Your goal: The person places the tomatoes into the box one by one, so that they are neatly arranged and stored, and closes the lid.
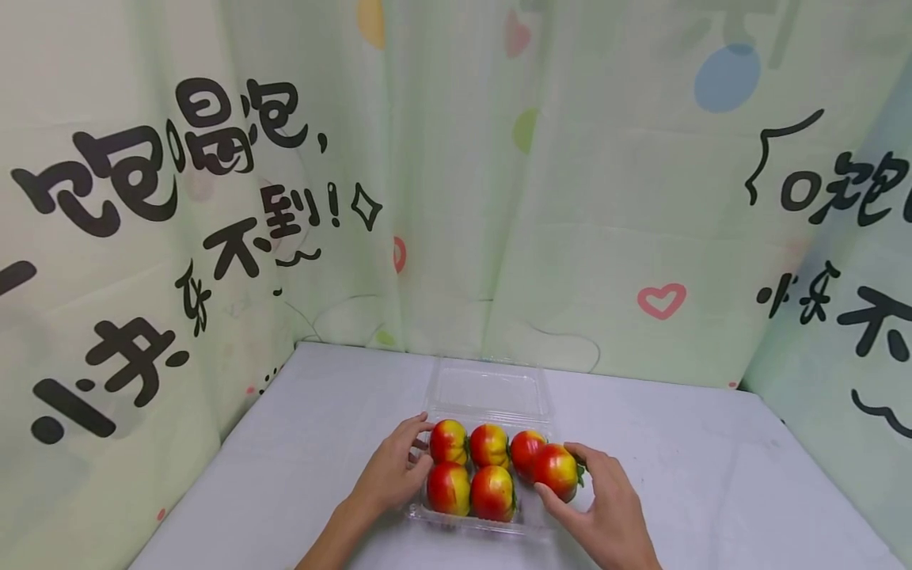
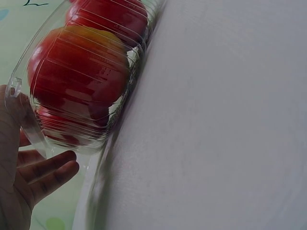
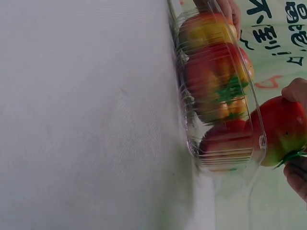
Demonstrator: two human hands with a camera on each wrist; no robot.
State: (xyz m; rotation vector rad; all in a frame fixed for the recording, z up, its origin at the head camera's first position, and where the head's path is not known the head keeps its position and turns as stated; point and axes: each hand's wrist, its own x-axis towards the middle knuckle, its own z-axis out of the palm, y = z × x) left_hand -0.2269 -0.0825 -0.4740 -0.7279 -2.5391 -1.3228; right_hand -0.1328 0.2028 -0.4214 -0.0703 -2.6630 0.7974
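A clear plastic box point(image 1: 479, 525) holds several red-and-yellow tomatoes in two rows. At its right side my right hand point(image 1: 606, 499) pinches a tomato point(image 1: 556, 469) with green leaves between thumb and fingers. That tomato overlaps the back-right tomato point(image 1: 526, 448) in the head view; the right wrist view shows the held tomato point(image 3: 278, 132) beside the box's rim, above its wall. My left hand point(image 1: 393, 467) rests at the box's left rim, fingers loosely spread. In the left wrist view its thumb is at the rim and its other fingers point(image 2: 50, 179) extend past the box's end.
The box's clear lid point(image 1: 488, 389) lies folded back behind it, towards the curtain. A white tabletop point(image 1: 712, 475) extends around the box. Printed curtains point(image 1: 456, 198) with black lettering and coloured shapes enclose the table at the back and both sides.
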